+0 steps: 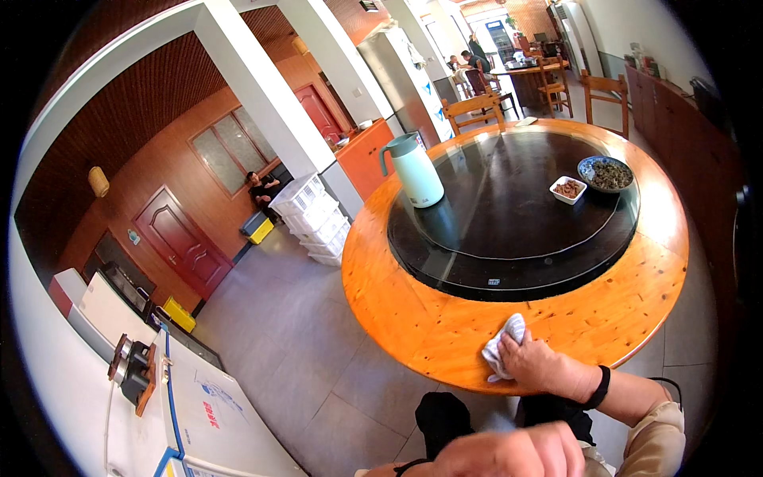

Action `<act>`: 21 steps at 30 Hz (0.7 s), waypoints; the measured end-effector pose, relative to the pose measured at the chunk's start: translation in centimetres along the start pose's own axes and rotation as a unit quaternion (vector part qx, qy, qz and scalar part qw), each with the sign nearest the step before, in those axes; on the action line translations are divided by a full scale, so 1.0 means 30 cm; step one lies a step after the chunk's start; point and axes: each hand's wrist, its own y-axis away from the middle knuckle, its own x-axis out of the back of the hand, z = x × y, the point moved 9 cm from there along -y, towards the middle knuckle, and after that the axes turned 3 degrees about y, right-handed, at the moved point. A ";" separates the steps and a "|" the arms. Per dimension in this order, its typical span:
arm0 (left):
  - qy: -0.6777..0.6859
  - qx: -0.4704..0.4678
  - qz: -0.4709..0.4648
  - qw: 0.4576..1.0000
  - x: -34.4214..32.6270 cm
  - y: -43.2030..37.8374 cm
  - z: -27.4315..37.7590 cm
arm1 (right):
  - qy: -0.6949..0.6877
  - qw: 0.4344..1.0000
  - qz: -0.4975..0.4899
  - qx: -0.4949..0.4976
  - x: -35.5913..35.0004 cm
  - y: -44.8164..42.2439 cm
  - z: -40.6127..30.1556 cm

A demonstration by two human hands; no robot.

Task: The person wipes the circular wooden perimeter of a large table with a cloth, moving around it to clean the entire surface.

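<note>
My right hand (530, 364) is pressed on the near edge of a round wooden table (411, 316), gripping a bunched grey-and-white cloth (505, 347). Blurred and close to the camera, my left hand (512, 453) is held low at the bottom of the view, in front of my body. Its fingers look curled, but their inner side is hidden. A dark round turntable (506, 238) covers the table's middle. On it stand a mint-green thermos jug (417, 176), a small white dish (568, 190) of reddish-brown food and a blue-patterned bowl (605, 174) of dark food.
Wooden chairs (474, 112) stand beyond the table. Stacked white plastic crates (313, 217) and a white chest freezer (220, 411) are to the left. A person (264, 188) sits by the far wall. A brown cabinet (679, 128) lines the right side.
</note>
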 end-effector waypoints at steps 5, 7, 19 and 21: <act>-0.241 0.017 0.148 0.959 0.342 0.067 0.012 | -0.201 0.976 0.081 0.003 0.109 0.121 0.001; -0.324 0.004 0.206 0.923 0.518 0.112 0.017 | -0.218 0.969 0.113 -0.021 0.172 0.178 0.011; -0.714 -0.031 0.293 0.636 0.967 0.300 -0.018 | -0.274 0.856 0.205 -0.387 -0.048 0.757 0.405; -0.711 -0.006 0.293 0.640 0.989 0.313 -0.034 | -0.283 0.817 0.222 -0.452 -0.124 0.890 0.523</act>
